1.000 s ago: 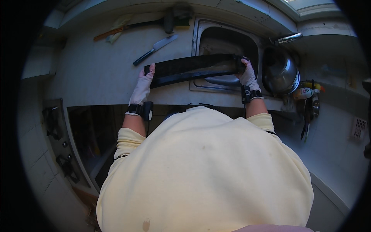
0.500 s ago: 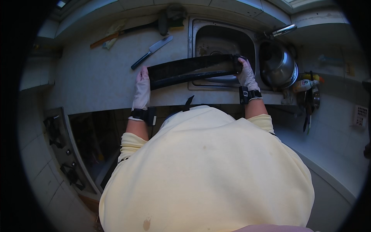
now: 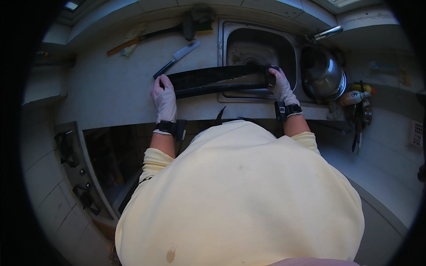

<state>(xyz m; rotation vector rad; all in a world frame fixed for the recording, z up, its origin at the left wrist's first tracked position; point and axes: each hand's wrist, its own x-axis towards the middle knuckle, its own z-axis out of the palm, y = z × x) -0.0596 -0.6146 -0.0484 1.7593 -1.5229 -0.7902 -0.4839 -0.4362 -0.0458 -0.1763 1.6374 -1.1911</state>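
Note:
I hold a long black trough-shaped panel [image 3: 199, 78] crosswise over the front of the counter and the sink. My left hand [image 3: 165, 101], in a thin whitish glove, is closed on its left end. Its right end is gripped by my right hand [image 3: 283, 87], gloved the same way, above the sink's right front corner. The panel has a raised near lip, and its dark hollow is hard to make out. Just beyond my left hand a knife [image 3: 186, 51] with a dark handle lies on the counter.
Behind the panel is the steel sink [image 3: 223, 42], with a tap [image 3: 327, 33] at its far right. A large metal pot [image 3: 323, 73] sits right of the basin. Bottles and utensils [image 3: 359, 102] hang farther right. A gas hob [image 3: 76, 170] is at left.
My left hand has turned and shifted slightly, its fingers farther over the panel's left end. The panel has tilted a little, and the whole view has drifted slightly.

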